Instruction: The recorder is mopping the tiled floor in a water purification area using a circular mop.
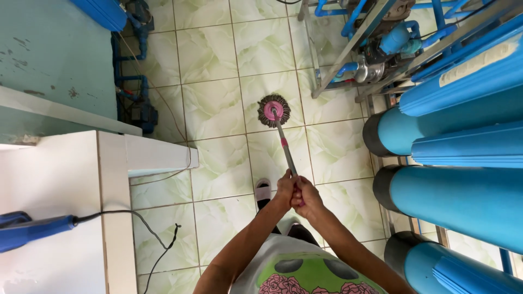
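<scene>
Two hands, left hand [284,188] and right hand [306,197], fingers clamped on mop handle [285,153], mop head [273,110] on tiled floor [212,109] ahead

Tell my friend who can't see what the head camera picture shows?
Both hands, left hand and right hand, grip a mop handle; its round pink-topped mop head rests on the pale green tiled floor. Big blue tanks stand alongside.

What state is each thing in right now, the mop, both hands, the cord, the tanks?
Mop: upright, head flat on the tiled floor.
Left hand: closed around the mop handle.
Right hand: closed around the handle, touching the left.
Black cord: loose, hanging off the white counter, plug end free.
Blue tanks: standing along the right side.
</scene>
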